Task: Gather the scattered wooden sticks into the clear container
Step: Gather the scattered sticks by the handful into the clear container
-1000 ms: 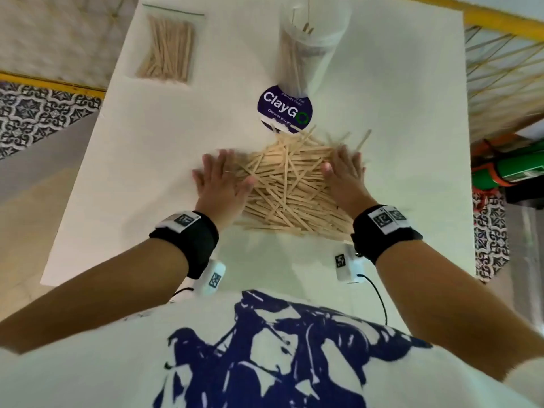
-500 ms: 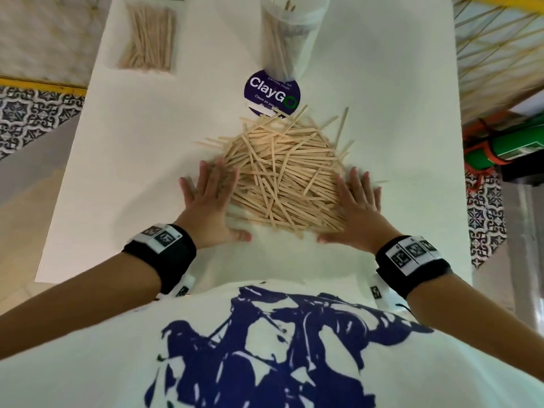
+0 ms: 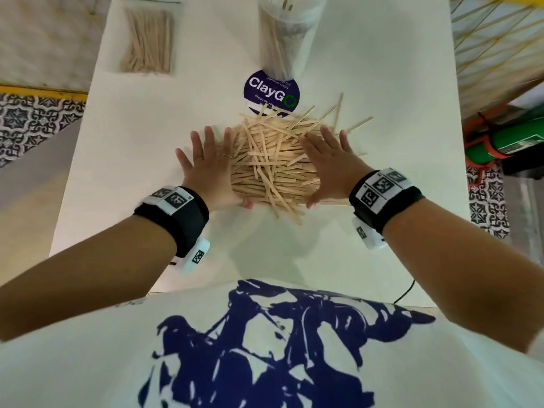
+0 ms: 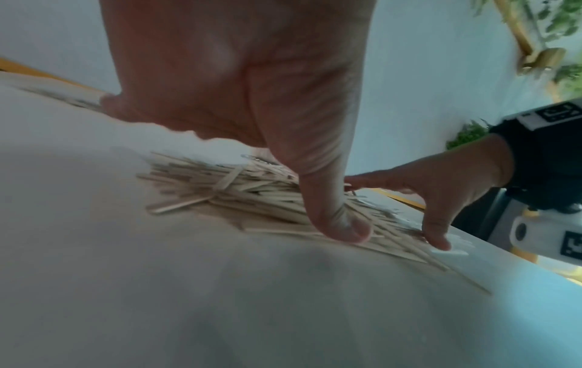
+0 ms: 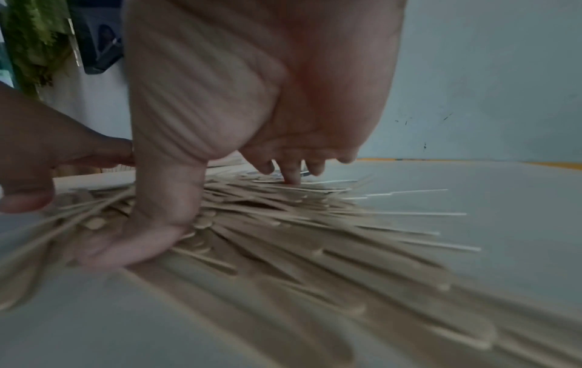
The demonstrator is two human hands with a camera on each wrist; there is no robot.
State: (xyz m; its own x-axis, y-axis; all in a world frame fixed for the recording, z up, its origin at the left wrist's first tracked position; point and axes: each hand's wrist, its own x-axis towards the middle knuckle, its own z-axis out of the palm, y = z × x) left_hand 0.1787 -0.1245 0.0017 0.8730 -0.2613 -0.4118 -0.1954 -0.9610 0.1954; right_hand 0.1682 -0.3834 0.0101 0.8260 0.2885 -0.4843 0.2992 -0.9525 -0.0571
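Observation:
A heap of thin wooden sticks (image 3: 272,163) lies in the middle of the white table (image 3: 123,148). My left hand (image 3: 207,166) lies flat with straight, spread fingers against the heap's left side, thumb at its near edge. My right hand (image 3: 329,160) presses flat on the heap's right side, fingers straight. The clear container (image 3: 284,33) stands at the table's far edge behind the heap with some sticks inside it. In the left wrist view my left thumb (image 4: 330,211) touches the sticks (image 4: 252,196). In the right wrist view the right thumb (image 5: 151,224) rests on sticks (image 5: 299,239).
A round purple ClayGo sticker (image 3: 270,91) lies between heap and container. A clear bag of sticks (image 3: 147,44) lies at the table's far left. A few stray sticks (image 3: 357,123) poke out at the heap's far right. A green cylinder (image 3: 512,139) sits off the right edge.
Both hands have pushed inward from the heap's near corners, squeezing the sticks into a narrower pile. Each hand now lies closer to the heap's middle than half a second ago.

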